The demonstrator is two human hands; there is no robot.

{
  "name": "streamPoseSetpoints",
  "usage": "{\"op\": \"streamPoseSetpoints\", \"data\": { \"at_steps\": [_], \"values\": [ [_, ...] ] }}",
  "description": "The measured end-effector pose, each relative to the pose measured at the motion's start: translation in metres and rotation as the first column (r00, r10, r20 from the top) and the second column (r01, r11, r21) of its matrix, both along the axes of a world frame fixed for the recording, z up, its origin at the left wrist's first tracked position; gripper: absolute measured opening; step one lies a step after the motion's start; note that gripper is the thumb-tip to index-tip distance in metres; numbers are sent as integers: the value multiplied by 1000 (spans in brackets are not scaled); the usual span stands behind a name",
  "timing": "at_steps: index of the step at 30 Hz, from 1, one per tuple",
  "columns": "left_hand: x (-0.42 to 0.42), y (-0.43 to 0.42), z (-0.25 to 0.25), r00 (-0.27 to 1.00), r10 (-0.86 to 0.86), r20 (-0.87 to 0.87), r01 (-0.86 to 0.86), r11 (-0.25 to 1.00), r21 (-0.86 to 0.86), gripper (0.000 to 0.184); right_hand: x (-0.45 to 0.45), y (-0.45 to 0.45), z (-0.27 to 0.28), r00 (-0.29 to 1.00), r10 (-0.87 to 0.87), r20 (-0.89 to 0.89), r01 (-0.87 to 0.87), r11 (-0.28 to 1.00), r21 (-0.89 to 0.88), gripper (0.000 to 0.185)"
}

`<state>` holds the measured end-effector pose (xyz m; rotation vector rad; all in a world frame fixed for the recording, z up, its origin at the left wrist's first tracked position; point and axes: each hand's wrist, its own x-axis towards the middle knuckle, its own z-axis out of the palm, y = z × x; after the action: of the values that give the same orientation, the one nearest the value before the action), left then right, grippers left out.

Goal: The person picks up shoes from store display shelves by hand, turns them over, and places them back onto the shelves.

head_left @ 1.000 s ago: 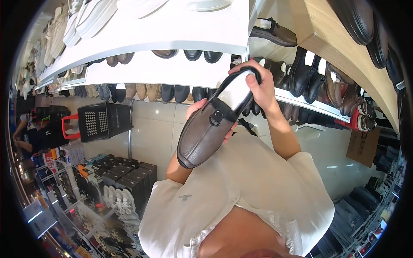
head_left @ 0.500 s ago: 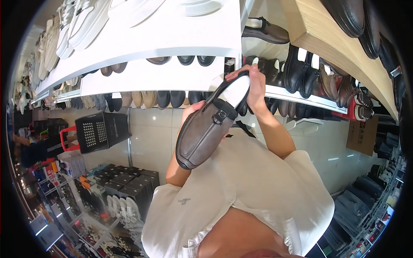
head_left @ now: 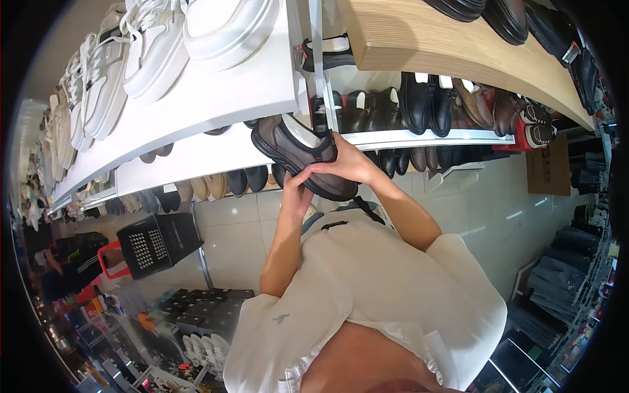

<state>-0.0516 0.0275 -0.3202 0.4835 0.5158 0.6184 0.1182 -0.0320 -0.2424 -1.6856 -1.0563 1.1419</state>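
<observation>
Both of my hands hold a dark brown leather slip-on shoe (head_left: 283, 142) with a black sole and a white lining, in front of the white shelf edge. It is turned on its side, its toe towards the upper left and its outer side facing me. My right hand (head_left: 347, 162) wraps round the heel end, with the thumb laid across the shoe's side. From below, my left hand (head_left: 299, 191) grips near the sole, the thumb up against it; its other fingers are partly hidden.
White sneakers (head_left: 157, 52) stand on the white shelf (head_left: 242, 85) at upper left. Black and brown shoes (head_left: 426, 105) line the racks at right, under a wooden shelf (head_left: 419, 39). A black shopping basket with a red handle (head_left: 157, 245) and stacked dark boxes (head_left: 203, 311) are at lower left.
The shoe has turned from toe towards me, upper showing, to lying sideways with its toe to the upper left. Both hands have shifted their grip, and the view has swung right.
</observation>
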Motion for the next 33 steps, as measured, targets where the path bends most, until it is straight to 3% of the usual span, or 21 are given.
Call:
{"op": "streamPoseSetpoints", "data": {
  "at_steps": [5,7,8,9,11,14,19,21,23,27,31,33],
  "values": [
    [3,-1,-28,993,-34,111,36,999,-11,45,19,-3,-14,992,65,108,-70,996,48,84],
    [4,-2,-43,975,-132,-177,98,978,-186,47,35,5,-19,922,-1,388,-79,978,191,74],
    [4,-7,-36,949,-116,-293,35,963,-269,51,46,11,-24,883,-47,466,-89,960,265,69],
    [1,-11,-37,951,-100,-294,21,965,-261,51,63,19,-32,835,-64,547,-138,937,320,67],
    [-8,-23,-44,867,-3,-499,-21,999,-43,54,99,29,-44,786,-43,617,-181,938,296,67],
    [-32,-32,-50,839,77,-538,-107,994,-25,55,136,37,-67,727,-12,687,-236,935,266,67],
    [-48,-52,-48,809,168,-564,-252,965,-75,54,163,50,-90,704,66,707,-230,963,139,70],
    [-52,-65,-45,808,176,-563,-281,954,-104,53,172,56,-110,718,-10,696,-178,964,198,73],
    [-55,-82,-55,797,221,-562,-354,925,-139,49,187,64,-123,733,46,679,-246,948,201,78],
    [-51,-105,-57,786,228,-575,-409,889,-207,45,193,69,-117,792,226,567,-277,961,5,86],
    [-56,-114,-50,775,236,-587,-420,885,-199,44,189,64,-126,785,167,597,-255,965,66,85],
    [-62,-112,-47,752,249,-610,-433,885,-172,44,189,63,-134,718,49,694,-244,952,185,84]
  ]
}}
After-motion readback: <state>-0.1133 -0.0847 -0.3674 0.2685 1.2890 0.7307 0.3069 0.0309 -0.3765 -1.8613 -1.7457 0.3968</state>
